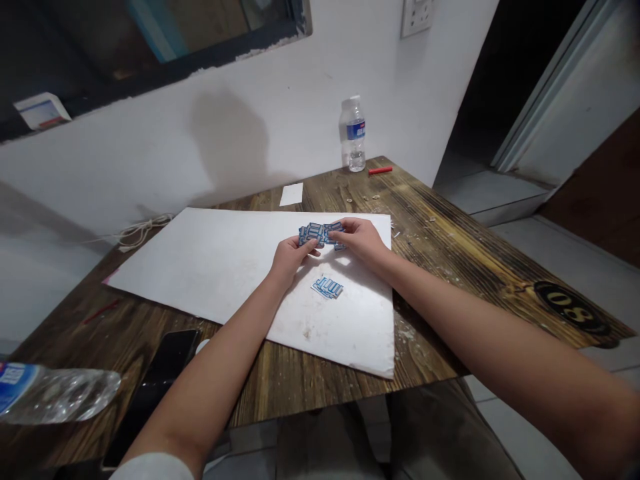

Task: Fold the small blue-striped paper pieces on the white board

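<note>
Both hands are raised a little over a white board on the wooden table. My left hand is closed on small flat blue-and-white pieces, thumb on top. Fingers of my right hand pinch similar blue-and-white pieces right beside them. The two bunches touch or overlap; which piece belongs to which hand I cannot tell. On the board just below the hands lies a small pile of the same kind of pieces. Their print is too small to read.
An upright water bottle and a red stick-like object are at the table's far corner, with a white paper piece nearby. At left are a lying bottle, a black phone-like object and a coiled cable.
</note>
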Demonstrator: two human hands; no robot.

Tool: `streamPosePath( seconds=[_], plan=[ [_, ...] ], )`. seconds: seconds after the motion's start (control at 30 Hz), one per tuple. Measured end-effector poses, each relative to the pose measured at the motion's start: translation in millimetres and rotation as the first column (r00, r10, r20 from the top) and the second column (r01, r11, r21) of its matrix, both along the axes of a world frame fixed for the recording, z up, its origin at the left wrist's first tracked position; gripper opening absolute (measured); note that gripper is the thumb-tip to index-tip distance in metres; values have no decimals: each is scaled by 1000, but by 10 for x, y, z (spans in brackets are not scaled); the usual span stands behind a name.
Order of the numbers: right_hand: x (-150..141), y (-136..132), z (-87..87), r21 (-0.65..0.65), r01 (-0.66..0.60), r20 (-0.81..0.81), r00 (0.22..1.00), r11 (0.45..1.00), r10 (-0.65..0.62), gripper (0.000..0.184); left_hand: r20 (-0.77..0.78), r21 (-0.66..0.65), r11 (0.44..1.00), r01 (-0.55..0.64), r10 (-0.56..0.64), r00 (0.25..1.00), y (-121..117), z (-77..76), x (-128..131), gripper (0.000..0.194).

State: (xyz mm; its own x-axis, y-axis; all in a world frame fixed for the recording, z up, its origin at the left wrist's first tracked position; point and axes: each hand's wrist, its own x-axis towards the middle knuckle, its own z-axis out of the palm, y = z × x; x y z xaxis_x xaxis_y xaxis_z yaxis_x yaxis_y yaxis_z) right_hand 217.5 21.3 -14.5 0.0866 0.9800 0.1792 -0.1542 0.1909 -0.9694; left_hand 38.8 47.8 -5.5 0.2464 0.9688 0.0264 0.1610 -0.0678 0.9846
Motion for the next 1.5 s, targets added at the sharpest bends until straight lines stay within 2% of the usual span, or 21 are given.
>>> streamPosePath(
  seconds=[0.33,0.57,0.73,0.83,1.0,1.07,1.13,1.2,1.27,1.37,1.5],
  plan=[
    [16,32,-30,2,12,17,1000,1000,-12,31,40,-3,1000,-28,28,999,21,-20,-1,27],
    [3,-3,0,-28,-15,33,999,999,16,23,-22,-27,999,36,-37,999,5,-14,-10,27],
    [18,7,17,-30,21,24,999,999,-21,16,67,-38,999,14,-11,998,13,-10,1,33],
    [67,19,53,-27,-37,59,998,999,38,18,142,-48,998,-31,37,989,21,-14,9,39],
    [145,-1,140,-36,-217,135,966,975,220,22,223,-67,996,-64,77,972,26,-15,13,39],
    [160,-28,183,-50,-293,221,929,955,296,23,234,-71,996,-59,74,969,23,-11,14,39],
    [177,-64,237,-45,-338,390,861,940,328,20,236,-67,996,-54,68,969,19,-8,15,39],
    [203,-108,304,-19,-337,615,739,941,276,15,235,-63,997,-54,67,970,16,-10,15,40],
    [240,-155,374,11,-333,791,579,943,195,11,236,-62,997,-55,68,969,14,-14,14,41],
    [286,-210,444,19,-362,900,412,932,141,14,240,-58,997,-52,64,969,16,-20,13,41],
    [254,-245,424,14,-385,937,327,923,122,9,226,-59,996,-60,72,971,26,-18,10,40]
  ],
)
